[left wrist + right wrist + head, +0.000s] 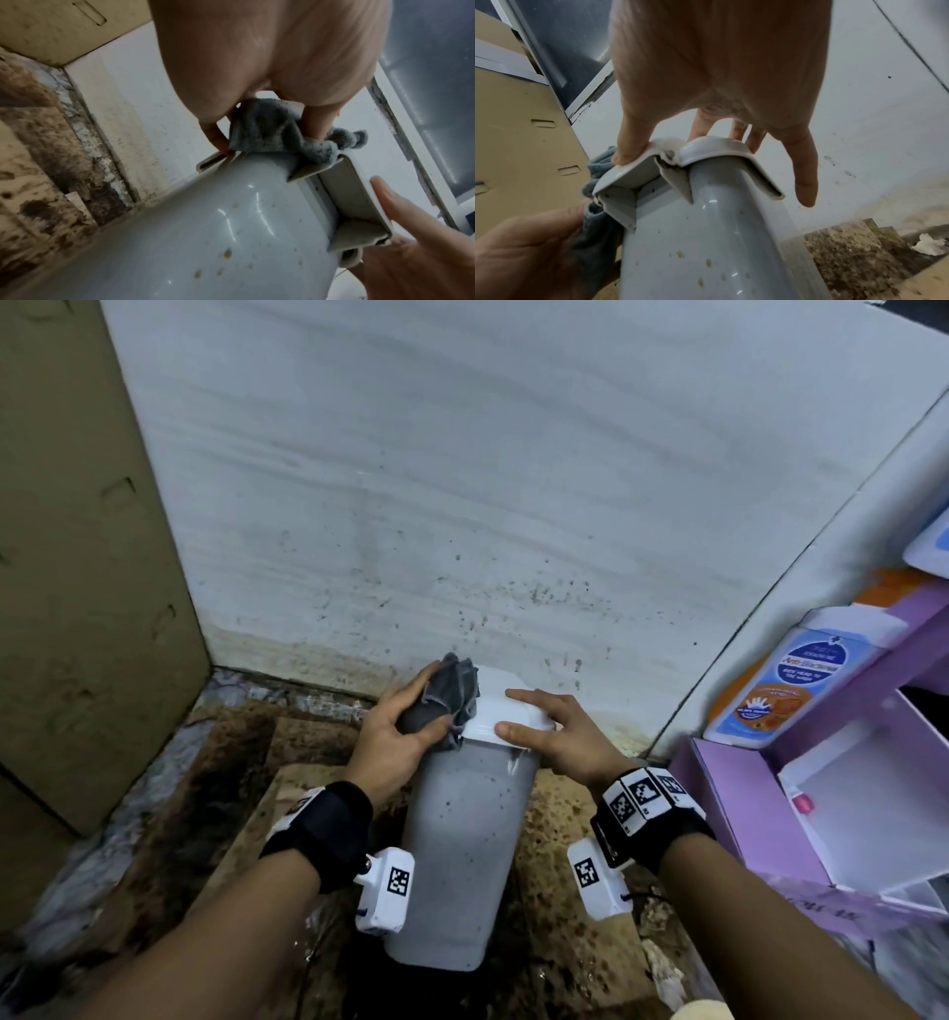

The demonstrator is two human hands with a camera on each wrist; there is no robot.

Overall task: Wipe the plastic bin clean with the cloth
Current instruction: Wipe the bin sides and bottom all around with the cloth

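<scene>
A grey plastic bin with brown specks stands upright on the floor, its white lid on top. My left hand grips a bunched grey cloth and holds it against the lid's left edge. In the left wrist view the cloth sits under my left hand, pressed on the bin rim. My right hand rests on the lid's right side, fingers straight. From the right wrist, my right hand spans the lid, thumb on its front flap.
The bin stands close to a spattered white wall. A cardboard box rises at the left. A purple shelf unit with a hand-wash bottle stands at the right. The floor is stained brown.
</scene>
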